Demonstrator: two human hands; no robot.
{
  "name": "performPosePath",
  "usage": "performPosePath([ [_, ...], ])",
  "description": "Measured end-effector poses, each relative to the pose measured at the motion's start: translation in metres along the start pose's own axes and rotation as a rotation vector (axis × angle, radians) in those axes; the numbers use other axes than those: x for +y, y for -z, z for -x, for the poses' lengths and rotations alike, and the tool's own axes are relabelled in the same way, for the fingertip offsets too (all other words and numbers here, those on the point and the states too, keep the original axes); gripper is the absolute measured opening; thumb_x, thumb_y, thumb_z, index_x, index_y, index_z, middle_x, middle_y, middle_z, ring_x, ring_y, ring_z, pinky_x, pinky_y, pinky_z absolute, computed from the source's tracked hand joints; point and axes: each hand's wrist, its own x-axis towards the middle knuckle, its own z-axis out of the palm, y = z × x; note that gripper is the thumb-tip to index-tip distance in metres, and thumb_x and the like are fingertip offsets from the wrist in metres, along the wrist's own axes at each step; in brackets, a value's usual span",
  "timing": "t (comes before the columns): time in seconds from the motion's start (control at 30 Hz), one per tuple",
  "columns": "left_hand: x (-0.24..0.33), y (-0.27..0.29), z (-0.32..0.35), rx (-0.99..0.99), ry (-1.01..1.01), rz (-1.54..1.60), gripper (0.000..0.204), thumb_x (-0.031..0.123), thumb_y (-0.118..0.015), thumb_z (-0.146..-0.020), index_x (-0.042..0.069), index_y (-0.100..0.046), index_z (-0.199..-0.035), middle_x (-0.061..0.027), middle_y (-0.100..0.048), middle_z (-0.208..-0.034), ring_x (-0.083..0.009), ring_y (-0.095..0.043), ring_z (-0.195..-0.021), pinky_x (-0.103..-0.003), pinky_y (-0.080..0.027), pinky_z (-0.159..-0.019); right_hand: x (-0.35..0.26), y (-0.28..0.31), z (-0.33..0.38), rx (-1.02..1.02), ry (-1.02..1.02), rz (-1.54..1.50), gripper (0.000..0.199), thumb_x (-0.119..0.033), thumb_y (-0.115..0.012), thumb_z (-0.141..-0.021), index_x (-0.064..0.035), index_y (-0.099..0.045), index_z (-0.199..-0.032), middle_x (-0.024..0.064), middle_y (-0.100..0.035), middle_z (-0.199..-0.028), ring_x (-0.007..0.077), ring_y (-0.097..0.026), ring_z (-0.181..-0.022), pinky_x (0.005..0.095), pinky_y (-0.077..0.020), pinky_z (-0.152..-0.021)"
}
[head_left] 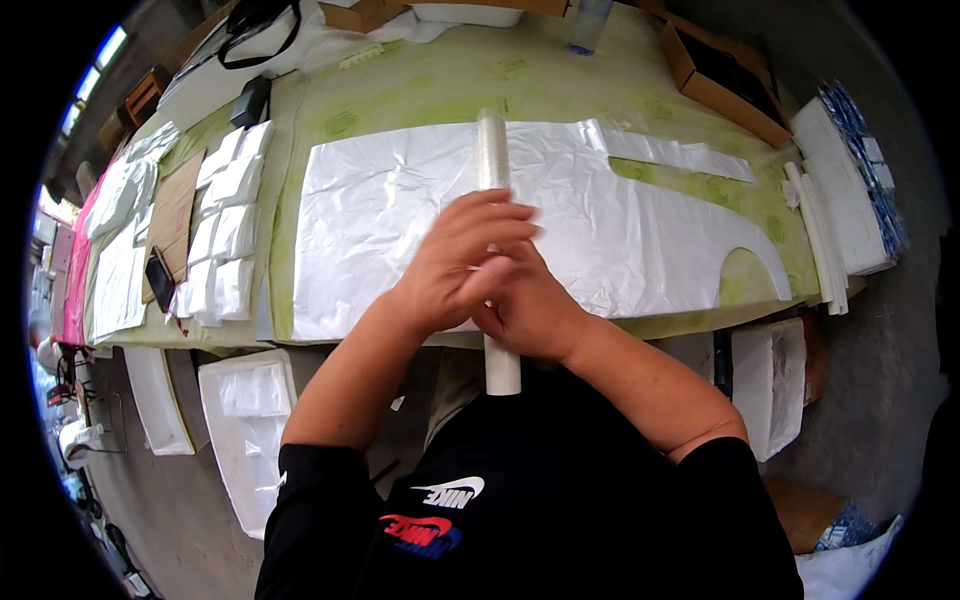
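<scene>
Table [520,85] with a green top fills most of the view, and a big white plastic sheet [400,220] lies flat across it. Stacks of folded white pieces [228,235] sit out at 9 o'clock. Dead centre is a white roll [492,150], long axis running 12 to 6. Both hands clamp its middle: left hand [462,262] wrapped over on top and a bit nearer 12, right hand [528,312] under it. Fingertips overlap, so the exact grip is hard to read, and the roll's middle is hidden.

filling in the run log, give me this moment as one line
left hand: on white roll | right hand: gripping roll | roll: upright over white sheet | surface: green table
</scene>
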Motion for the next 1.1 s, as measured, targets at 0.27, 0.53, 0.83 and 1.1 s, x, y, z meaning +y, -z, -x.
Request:
performPosePath([
  [0.27,-0.017,0.029,0.047,-0.115,0.293,-0.054,0.037,0.033,-0.053,-0.102,0.007,-0.069,-0.121,-0.0141,-0.063,-0.136,-0.0359,-0.045,-0.141,-0.052,-0.026,-0.122,-0.020,0.004,0.034,0.024,0.170,-0.002,0.021,-0.017,-0.072,-0.085,-0.0102,-0.073,-0.105,0.0097,-0.063,-0.127,0.0356,-0.051,-0.133,0.0623,-0.0309,-0.116],
  [0.53,0.007,0.037,0.041,-0.121,0.224,-0.089,0.055,0.050,-0.058,-0.096,0.012,-0.066,-0.134,-0.0125,-0.051,-0.154,-0.0425,-0.023,-0.154,-0.057,-0.017,-0.123,-0.038,-0.031,-0.009,-0.171,0.294,-0.231,0.020,-0.022,-0.076,-0.085,-0.0112,-0.074,-0.102,0.0078,-0.066,-0.119,0.0346,-0.052,-0.129,0.0537,-0.0361,-0.114],
  [0.83,0.032,0.076,0.071,0.218,0.405,-0.867,0.027,0.012,-0.074,-0.082,0.011,-0.069,-0.108,-0.0094,-0.061,-0.137,-0.0370,-0.050,-0.133,-0.048,-0.039,-0.113,-0.039,0.006,0.055,0.055,0.142,-0.264,0.015,-0.009,-0.076,-0.083,-0.0092,-0.074,-0.099,0.0076,-0.073,-0.104,0.0313,-0.067,-0.109,0.0502,-0.0488,-0.105],
  [1.1,0.030,0.080,0.076,-0.078,0.818,-0.668,0.049,0.010,-0.063,-0.085,0.009,-0.063,-0.134,-0.0114,-0.049,-0.153,-0.0366,-0.043,-0.141,-0.046,-0.034,-0.119,-0.036,0.011,0.069,0.025,0.139,-0.326,0.015,-0.006,-0.076,-0.082,-0.0065,-0.073,-0.097,0.0099,-0.072,-0.099,0.0321,-0.068,-0.101,0.0456,-0.0517,-0.097],
])
